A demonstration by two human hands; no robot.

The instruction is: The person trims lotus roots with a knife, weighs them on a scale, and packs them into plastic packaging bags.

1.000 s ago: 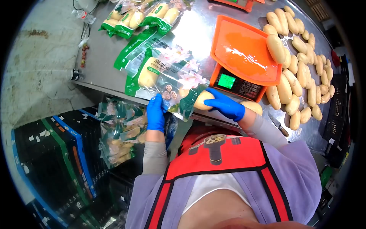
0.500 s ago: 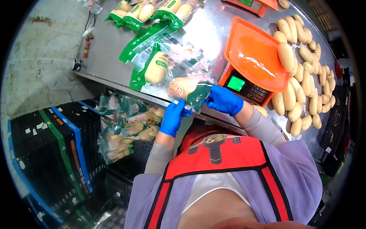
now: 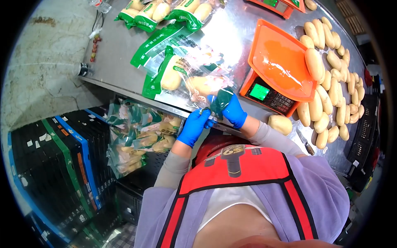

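Left of the orange scale [image 3: 276,53] lies the clear bag [image 3: 215,82] with pale roots [image 3: 198,85]. My left hand [image 3: 194,126] pinches its near edge; my right hand [image 3: 235,111], closer to the scale, grips its dark green end [image 3: 222,99]. I should pull the film evenly, so nothing tears.

A pale, stained wall [image 3: 45,62] stands left of the metal surface [image 3: 111,62], which reflects bright white light; black crates [image 3: 45,169] with blue and green edges stand lower left.
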